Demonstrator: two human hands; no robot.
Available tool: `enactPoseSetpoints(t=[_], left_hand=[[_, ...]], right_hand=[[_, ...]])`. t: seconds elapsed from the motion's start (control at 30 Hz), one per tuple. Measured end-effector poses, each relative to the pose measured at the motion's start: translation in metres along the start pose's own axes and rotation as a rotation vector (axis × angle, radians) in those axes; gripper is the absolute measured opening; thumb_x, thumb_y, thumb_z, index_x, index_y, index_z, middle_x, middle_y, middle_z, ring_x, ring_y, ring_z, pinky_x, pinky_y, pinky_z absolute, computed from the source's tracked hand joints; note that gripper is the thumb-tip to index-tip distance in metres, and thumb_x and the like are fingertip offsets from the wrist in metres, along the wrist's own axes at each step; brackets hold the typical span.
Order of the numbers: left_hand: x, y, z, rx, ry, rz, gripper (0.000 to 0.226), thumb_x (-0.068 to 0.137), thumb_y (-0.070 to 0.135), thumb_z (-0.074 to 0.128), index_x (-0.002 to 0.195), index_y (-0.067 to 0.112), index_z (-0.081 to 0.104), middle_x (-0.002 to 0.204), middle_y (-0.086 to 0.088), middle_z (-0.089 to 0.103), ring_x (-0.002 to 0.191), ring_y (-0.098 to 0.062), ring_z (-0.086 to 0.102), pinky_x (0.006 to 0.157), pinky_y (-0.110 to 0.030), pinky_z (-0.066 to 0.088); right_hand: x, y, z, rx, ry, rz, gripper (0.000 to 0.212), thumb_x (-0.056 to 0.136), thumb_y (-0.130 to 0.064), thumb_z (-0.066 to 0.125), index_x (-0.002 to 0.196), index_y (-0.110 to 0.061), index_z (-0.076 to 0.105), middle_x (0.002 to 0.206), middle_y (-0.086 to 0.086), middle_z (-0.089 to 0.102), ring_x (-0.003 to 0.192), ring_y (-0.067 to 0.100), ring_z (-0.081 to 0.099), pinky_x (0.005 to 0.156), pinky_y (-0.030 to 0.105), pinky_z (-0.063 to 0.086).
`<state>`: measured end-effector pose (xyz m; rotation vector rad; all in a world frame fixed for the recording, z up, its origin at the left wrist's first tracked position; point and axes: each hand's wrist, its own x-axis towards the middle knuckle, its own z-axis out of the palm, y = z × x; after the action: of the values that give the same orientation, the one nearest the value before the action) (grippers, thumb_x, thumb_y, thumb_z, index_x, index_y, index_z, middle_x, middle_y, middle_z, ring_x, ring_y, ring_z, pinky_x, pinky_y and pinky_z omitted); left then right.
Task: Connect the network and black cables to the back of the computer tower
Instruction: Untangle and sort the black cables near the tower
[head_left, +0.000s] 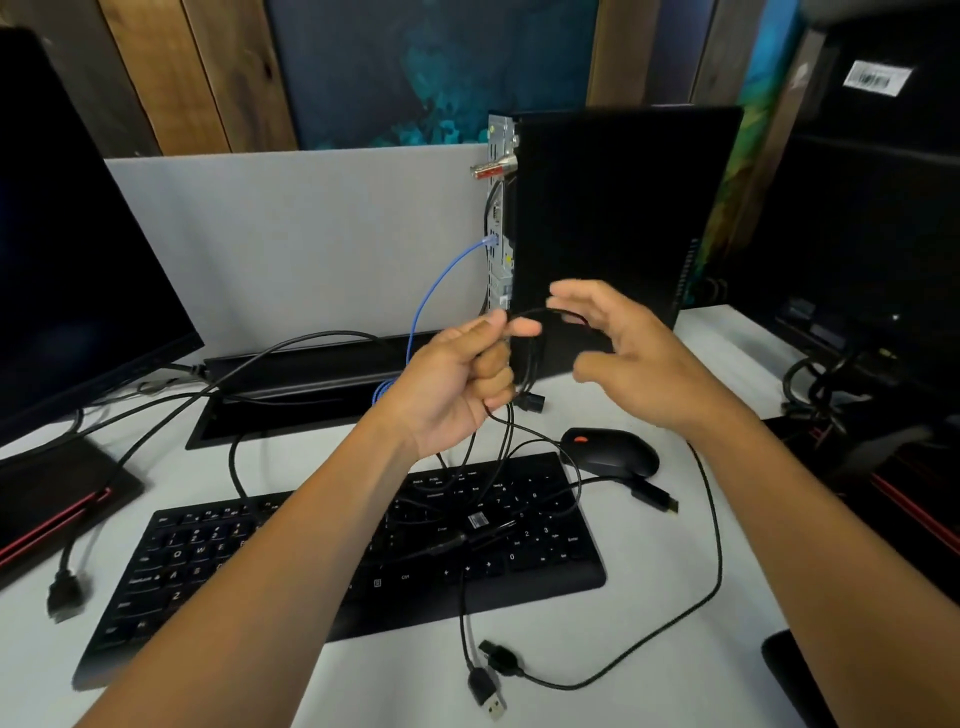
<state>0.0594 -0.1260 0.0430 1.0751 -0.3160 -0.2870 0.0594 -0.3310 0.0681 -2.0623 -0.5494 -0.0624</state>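
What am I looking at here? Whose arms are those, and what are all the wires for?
The camera sits on a person's head, so you see their own two arms reaching out. The left hand is closed around a bundle of black cables. The right hand is open beside it, fingers spread. Behind them stands a black computer tower, and a blue network cable is already plugged into its back. On the white desk lie a keyboard, a mouse and a loose USB plug.
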Motion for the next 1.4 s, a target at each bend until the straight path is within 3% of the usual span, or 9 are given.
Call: enactPoseSetpoints(t=[0.23,0.37,0.53,0.77,0.93,1.03,1.13,1.27,1.4], left_hand=[[0.002,0.0,0.012,0.015,-0.172,-0.018,0.026,0.103,0.024,0.046,0.084,0.01,0.056,0.055,0.003,0.033,0.053,-0.013,0.047,0.066,-0.027,0.048],[0.0,0.004,0.0,0.116,-0.152,-0.012,0.023,0.099,0.02,0.049,0.085,0.008,0.062,0.057,0.0,0.039,0.068,-0.022,0.051,0.075,-0.028,0.048],[-0.006,-0.005,-0.003,0.089,-0.149,-0.028,0.028,0.094,0.015,0.045,0.1,0.005,0.071,0.06,0.0,0.043,0.072,-0.021,0.052,0.078,-0.028,0.049],[0.002,0.01,0.006,0.303,-0.127,-0.09,0.053,0.104,0.041,0.039,0.085,0.002,0.07,0.069,-0.017,0.056,0.082,-0.031,0.06,0.087,-0.039,0.052],[0.004,0.033,0.024,0.477,-0.179,-0.051,0.032,0.107,0.011,0.039,0.104,-0.005,0.066,0.064,-0.007,0.049,0.066,-0.02,0.051,0.077,-0.025,0.05],[0.007,0.029,0.035,0.349,-0.095,-0.032,0.032,0.104,0.004,0.037,0.098,-0.005,0.068,0.057,-0.004,0.047,0.07,-0.024,0.047,0.1,-0.041,0.049],[0.007,0.021,0.048,0.308,-0.011,0.047,0.028,0.106,0.011,0.042,0.098,-0.006,0.063,0.051,0.005,0.048,0.058,-0.013,0.048,0.092,-0.036,0.05],[0.005,0.018,0.063,0.285,0.036,0.221,0.017,0.103,0.001,0.047,0.097,-0.005,0.062,0.051,0.007,0.06,0.045,-0.002,0.055,0.085,-0.037,0.049],[0.014,0.025,0.062,0.202,0.135,0.215,0.02,0.102,0.002,0.051,0.085,-0.002,0.061,0.046,0.008,0.044,0.042,-0.004,0.034,0.043,-0.018,0.034]], right_hand=[[0.0,0.001,0.005,0.483,-0.015,-0.005,0.011,0.097,-0.001,0.063,0.103,0.007,0.069,0.105,0.036,0.067,0.097,0.037,0.072,0.099,0.052,0.056],[0.0,0.001,0.0,0.685,-0.062,0.053,0.016,0.101,-0.006,0.054,0.098,0.005,0.065,0.068,0.008,0.052,0.068,0.018,0.056,0.081,0.036,0.058],[0.003,0.001,0.012,0.733,0.004,0.066,0.028,0.102,-0.023,0.055,0.086,-0.004,0.067,0.06,-0.002,0.035,0.056,0.01,0.031,0.066,0.03,0.047],[-0.004,-0.006,0.023,0.661,0.084,-0.113,0.021,0.105,0.003,0.045,0.099,0.01,0.064,0.052,-0.001,0.057,0.055,0.03,0.064,0.063,0.043,0.04],[0.008,-0.004,0.019,0.711,0.206,-0.05,0.017,0.097,0.006,0.055,0.093,0.007,0.072,0.057,0.004,0.057,0.073,0.04,0.055,0.074,0.06,0.048],[0.01,-0.007,0.015,0.707,0.273,-0.05,0.024,0.098,0.008,0.051,0.097,0.002,0.075,0.055,0.0,0.058,0.066,0.027,0.055,0.072,0.045,0.044],[0.008,-0.01,0.014,0.692,0.3,-0.088,0.026,0.1,0.008,0.048,0.1,0.0,0.073,0.061,-0.003,0.064,0.055,0.002,0.054,0.062,0.028,0.043],[0.009,-0.005,0.016,0.631,0.308,-0.144,0.024,0.104,-0.005,0.051,0.108,-0.006,0.074,0.073,-0.008,0.07,0.062,0.002,0.051,0.067,0.03,0.045],[0.01,0.001,0.019,0.478,0.324,-0.25,0.027,0.105,-0.018,0.053,0.116,-0.028,0.075,0.093,-0.005,0.074,0.069,0.017,0.047,0.07,0.036,0.049]])
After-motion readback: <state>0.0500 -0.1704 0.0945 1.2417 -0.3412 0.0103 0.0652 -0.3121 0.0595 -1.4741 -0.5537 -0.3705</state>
